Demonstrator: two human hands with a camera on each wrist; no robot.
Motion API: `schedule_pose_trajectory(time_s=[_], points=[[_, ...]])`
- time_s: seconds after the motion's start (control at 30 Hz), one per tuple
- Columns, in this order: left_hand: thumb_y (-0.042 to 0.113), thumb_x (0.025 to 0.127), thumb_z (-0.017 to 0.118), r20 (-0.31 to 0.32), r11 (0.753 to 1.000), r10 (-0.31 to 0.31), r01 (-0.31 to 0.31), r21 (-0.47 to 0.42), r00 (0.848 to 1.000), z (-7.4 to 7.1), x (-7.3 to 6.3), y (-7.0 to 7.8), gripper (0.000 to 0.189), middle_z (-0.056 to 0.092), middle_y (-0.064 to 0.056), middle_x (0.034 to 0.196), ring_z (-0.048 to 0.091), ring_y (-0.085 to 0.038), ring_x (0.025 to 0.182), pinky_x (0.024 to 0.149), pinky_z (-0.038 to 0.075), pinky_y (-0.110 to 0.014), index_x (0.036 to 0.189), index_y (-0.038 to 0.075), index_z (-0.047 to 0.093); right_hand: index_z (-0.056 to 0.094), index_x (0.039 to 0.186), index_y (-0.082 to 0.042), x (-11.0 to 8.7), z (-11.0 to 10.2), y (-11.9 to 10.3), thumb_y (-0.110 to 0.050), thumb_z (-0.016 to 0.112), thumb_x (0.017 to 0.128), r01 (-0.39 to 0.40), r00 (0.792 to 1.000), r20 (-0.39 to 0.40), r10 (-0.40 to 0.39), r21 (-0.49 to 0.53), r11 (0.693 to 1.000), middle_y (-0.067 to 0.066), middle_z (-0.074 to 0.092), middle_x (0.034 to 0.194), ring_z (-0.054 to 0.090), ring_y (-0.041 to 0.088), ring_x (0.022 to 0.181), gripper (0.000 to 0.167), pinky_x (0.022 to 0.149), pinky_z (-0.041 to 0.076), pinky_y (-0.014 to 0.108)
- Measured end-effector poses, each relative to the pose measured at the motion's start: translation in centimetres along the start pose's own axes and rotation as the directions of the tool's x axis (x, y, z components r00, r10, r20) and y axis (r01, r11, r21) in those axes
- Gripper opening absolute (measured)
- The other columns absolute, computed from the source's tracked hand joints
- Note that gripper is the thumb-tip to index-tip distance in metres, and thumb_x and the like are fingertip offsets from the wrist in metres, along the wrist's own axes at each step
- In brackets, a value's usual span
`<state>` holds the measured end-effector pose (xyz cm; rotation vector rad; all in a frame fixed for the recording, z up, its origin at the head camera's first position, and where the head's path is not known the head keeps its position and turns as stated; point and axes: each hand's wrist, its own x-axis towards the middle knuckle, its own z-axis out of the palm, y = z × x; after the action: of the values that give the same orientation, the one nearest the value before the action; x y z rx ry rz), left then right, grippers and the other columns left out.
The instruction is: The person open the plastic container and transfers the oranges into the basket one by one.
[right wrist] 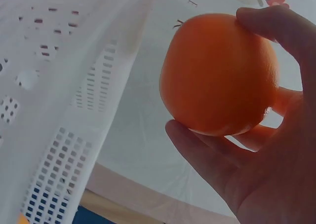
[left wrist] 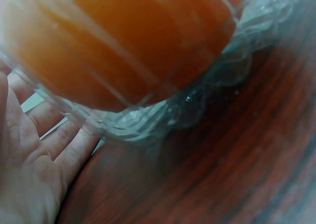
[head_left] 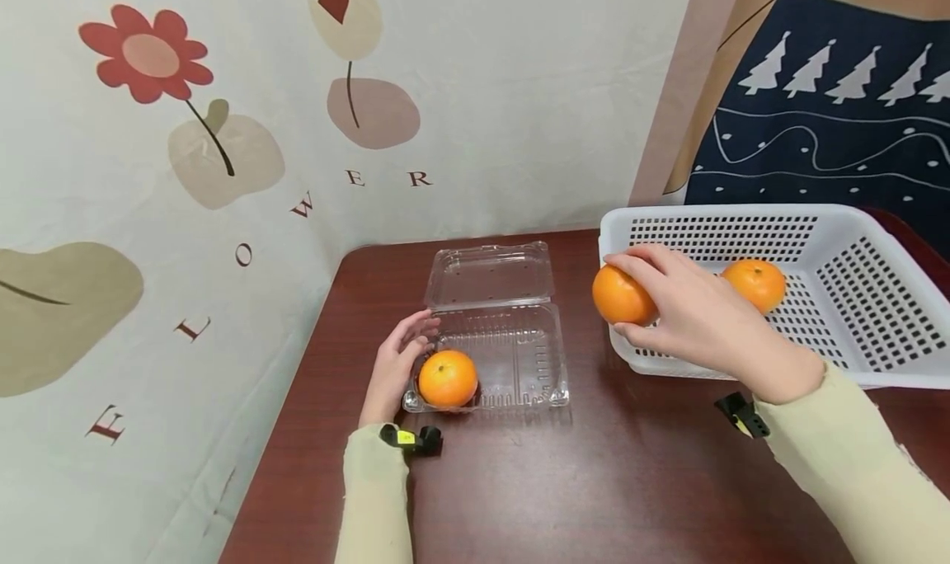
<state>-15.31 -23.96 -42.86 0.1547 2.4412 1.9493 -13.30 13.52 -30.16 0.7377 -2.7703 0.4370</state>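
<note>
My right hand (head_left: 690,312) grips an orange (head_left: 622,295) over the left rim of the white basket; in the right wrist view thumb and fingers wrap around the held orange (right wrist: 219,75). Another orange (head_left: 755,284) lies inside the basket (head_left: 876,374), partly behind my hand. A clear plastic clamshell box (head_left: 519,366) stands unfolded on the table, its lid (head_left: 490,275) laid back. One orange (head_left: 448,378) sits in its front left corner. My left hand (head_left: 397,366) rests along the box's left side, fingers loosely extended; the left wrist view shows its fingers (left wrist: 64,135) against the plastic wall.
The dark red wooden table (head_left: 505,481) carries the box at middle left and the basket at right. Behind it hangs a pale cloth (head_left: 519,94) with printed flowers and letters, and a navy panel (head_left: 824,119) with white trees. Each wrist wears a black strap.
</note>
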Motion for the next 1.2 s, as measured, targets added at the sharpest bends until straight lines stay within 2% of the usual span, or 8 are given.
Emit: schedule_pose_trajectory(time_s=[0.4,0.8,0.93,1.2], points=[[0.008,0.092,0.044,-0.003,1.0,-0.002,0.002,0.003,1.0,0.0,-0.2,0.2,0.038,0.052,-0.01,0.123,0.047,-0.027,0.112,0.093,0.04,-0.04,0.13,0.013,0.045,0.047,0.125,-0.017,1.5,-0.7,0.7,-0.044,0.071,0.068,-0.008,0.999,0.036,0.01,-0.049,0.999,0.003,0.047,0.114,0.053,0.02,0.089,0.068,0.067,0.048,0.038],[0.007,0.092,0.044,-0.002,1.0,0.006,-0.006,-0.002,1.0,0.0,-0.1,0.2,0.038,0.053,-0.011,0.123,0.048,-0.026,0.111,0.091,0.042,-0.035,0.13,0.012,0.046,0.05,0.12,-0.015,2.8,-1.7,0.8,-0.044,0.073,0.067,0.003,0.993,0.115,0.004,-0.064,0.998,0.003,0.048,0.106,0.053,0.019,0.079,0.065,0.062,0.048,0.034],[0.006,0.092,0.045,-0.001,1.0,0.004,-0.004,-0.018,1.0,-0.1,0.1,-0.3,0.038,0.053,-0.009,0.122,0.048,-0.026,0.111,0.092,0.041,-0.037,0.129,0.014,0.047,0.049,0.12,-0.014,3.0,-1.8,1.2,-0.043,0.075,0.065,-0.005,0.991,0.137,0.013,-0.063,0.998,0.002,0.048,0.104,0.053,0.019,0.079,0.067,0.064,0.048,0.035],[0.011,0.092,0.046,-0.011,1.0,0.019,-0.019,-0.014,1.0,-0.3,0.7,-2.3,0.036,0.055,-0.001,0.12,0.049,-0.02,0.109,0.091,0.042,-0.034,0.126,0.024,0.049,0.048,0.121,-0.015,3.4,-1.8,2.2,-0.047,0.073,0.065,0.014,0.986,0.166,-0.002,-0.073,0.997,0.0,0.047,0.106,0.052,0.017,0.079,0.069,0.065,0.046,0.033]])
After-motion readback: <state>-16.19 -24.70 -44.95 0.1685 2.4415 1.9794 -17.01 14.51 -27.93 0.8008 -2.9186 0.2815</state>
